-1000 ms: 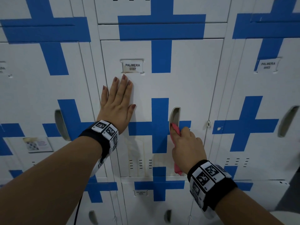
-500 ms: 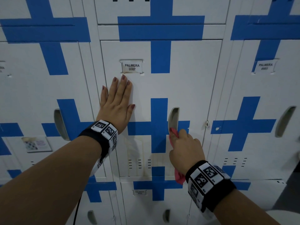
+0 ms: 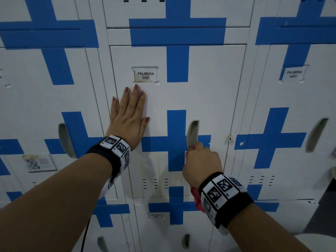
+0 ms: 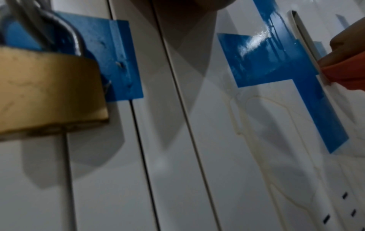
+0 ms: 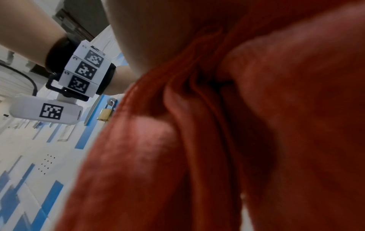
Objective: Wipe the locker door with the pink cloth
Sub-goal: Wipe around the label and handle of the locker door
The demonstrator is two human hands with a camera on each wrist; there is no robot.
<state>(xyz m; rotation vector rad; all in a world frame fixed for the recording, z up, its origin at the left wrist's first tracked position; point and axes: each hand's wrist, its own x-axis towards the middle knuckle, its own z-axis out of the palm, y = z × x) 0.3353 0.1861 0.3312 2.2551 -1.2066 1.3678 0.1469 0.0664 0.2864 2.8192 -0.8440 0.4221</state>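
Note:
The white locker door [image 3: 209,91] with blue cross stripes carries the label PALMERA 0007 [image 3: 145,75]. My left hand [image 3: 130,113] lies flat on its upper left part, fingers straight, just under the label. My right hand [image 3: 201,160] grips the pink cloth [image 3: 197,200] and presses it on the door just below the recessed handle [image 3: 192,131]. A tail of cloth hangs under my wrist. In the right wrist view the cloth [image 5: 237,132] fills most of the frame. The left wrist view shows the cloth [image 4: 347,73] at the right edge.
Neighbouring lockers stand left [image 3: 36,106] and right [image 3: 291,115], with lower doors [image 3: 163,224] beneath. A brass padlock [image 4: 45,90] hangs on the left locker's hasp. A small hasp [image 3: 230,138] sits right of the handle. Faint streak marks [image 4: 256,125] show on the door's lower panel.
My right hand with the cloth has slid a little downward from the handle recess. My left hand has stayed flat in place.

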